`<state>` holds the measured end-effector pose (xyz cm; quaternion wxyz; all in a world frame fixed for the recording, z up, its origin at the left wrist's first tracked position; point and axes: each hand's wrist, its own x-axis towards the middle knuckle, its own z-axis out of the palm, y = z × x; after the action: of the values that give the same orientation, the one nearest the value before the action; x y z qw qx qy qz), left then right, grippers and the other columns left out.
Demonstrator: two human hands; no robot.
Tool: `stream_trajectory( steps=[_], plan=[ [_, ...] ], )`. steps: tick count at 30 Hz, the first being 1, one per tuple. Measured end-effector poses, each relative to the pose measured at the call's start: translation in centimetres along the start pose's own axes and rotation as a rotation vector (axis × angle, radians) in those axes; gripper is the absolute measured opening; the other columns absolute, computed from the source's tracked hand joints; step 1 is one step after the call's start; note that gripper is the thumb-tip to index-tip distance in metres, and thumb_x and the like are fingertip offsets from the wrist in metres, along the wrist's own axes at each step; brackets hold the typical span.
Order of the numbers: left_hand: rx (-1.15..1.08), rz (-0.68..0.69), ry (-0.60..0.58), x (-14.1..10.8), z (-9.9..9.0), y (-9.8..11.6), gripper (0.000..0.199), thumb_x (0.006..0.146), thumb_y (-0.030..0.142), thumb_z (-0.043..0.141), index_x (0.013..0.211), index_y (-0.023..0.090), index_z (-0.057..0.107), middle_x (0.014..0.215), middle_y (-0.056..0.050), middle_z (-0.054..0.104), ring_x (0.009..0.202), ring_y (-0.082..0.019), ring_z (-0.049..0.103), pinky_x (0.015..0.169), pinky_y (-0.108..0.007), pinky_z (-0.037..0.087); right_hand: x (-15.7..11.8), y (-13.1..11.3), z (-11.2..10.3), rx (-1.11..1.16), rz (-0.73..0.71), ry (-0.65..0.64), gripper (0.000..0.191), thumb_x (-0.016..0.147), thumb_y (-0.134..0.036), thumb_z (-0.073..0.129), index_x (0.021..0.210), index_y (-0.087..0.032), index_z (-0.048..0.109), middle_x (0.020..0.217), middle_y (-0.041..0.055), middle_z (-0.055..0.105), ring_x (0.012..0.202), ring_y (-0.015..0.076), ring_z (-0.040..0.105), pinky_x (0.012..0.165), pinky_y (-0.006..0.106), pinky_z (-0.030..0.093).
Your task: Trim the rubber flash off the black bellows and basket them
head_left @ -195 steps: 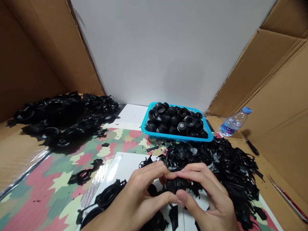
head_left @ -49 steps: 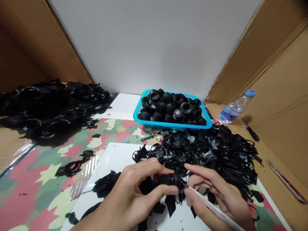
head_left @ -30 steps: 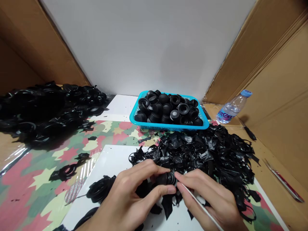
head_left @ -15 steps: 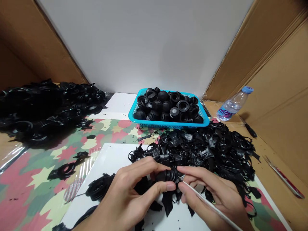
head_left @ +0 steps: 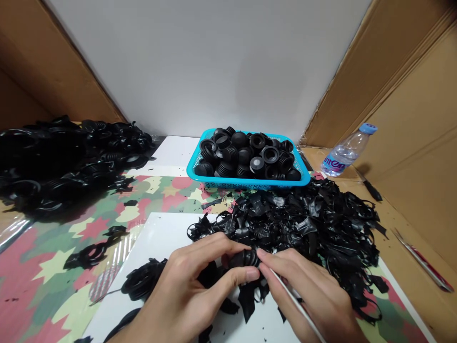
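Low in the head view, my left hand (head_left: pixel 207 274) grips a small ribbed black rubber bellows (head_left: pixel 241 259) between thumb and fingers, its end turned to the right. My right hand (head_left: pixel 310 290) is closed around a thin pale stick-like tool (head_left: pixel 291 297), and its fingertips press at the bellows' right end. The tool's tip is hidden among the fingertips. Under both hands lie black rubber scraps on a white board (head_left: pixel 160 233). Beside my left wrist rests another black rubber piece (head_left: pixel 143 278) with ragged edges.
A blue basket (head_left: pixel 248 183) full of ribbed black rubber parts stands at the back. Right of centre spreads a heap of black trimmings (head_left: pixel 321 228); untrimmed parts (head_left: pixel 64 166) pile up at left. A water bottle (head_left: pixel 344 150), a black-handled tool (head_left: pixel 371 188) and red-handled tweezers (head_left: pixel 423 262) lie right.
My right hand has moved left, and its fingertips have closed in on the end of the bellows. My left hand keeps its hold. The view has shifted slightly.
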<state>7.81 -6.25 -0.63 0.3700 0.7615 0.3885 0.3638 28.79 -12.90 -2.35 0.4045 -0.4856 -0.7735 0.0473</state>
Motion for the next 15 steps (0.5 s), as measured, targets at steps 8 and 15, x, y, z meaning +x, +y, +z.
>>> stream_trajectory(
  steps=[8,15],
  plan=[
    [-0.021,-0.065,-0.077,0.1,-0.5,0.4,0.004,0.097,0.025,0.085,0.096,0.028,0.087,0.084,0.006,0.084,0.072,-0.014,0.077,0.069,-0.02,0.056,0.0,-0.1,0.2,0.209,0.175,0.099,0.015,0.111,-0.021,0.063,0.117,-0.027,0.076,0.084,-0.0044,0.079,0.066,0.0086,0.078,0.066,0.013,0.061],
    [-0.068,-0.054,-0.055,0.2,-0.4,0.4,0.008,0.097,0.024,0.082,0.091,0.028,0.086,0.079,0.007,0.081,0.07,-0.012,0.074,0.067,-0.019,0.053,-1.0,-0.7,-0.2,0.263,0.413,0.054,0.014,0.102,-0.029,0.072,0.113,-0.028,0.081,0.07,-0.0022,0.079,0.059,0.0149,0.078,0.066,0.018,0.067]
  ],
)
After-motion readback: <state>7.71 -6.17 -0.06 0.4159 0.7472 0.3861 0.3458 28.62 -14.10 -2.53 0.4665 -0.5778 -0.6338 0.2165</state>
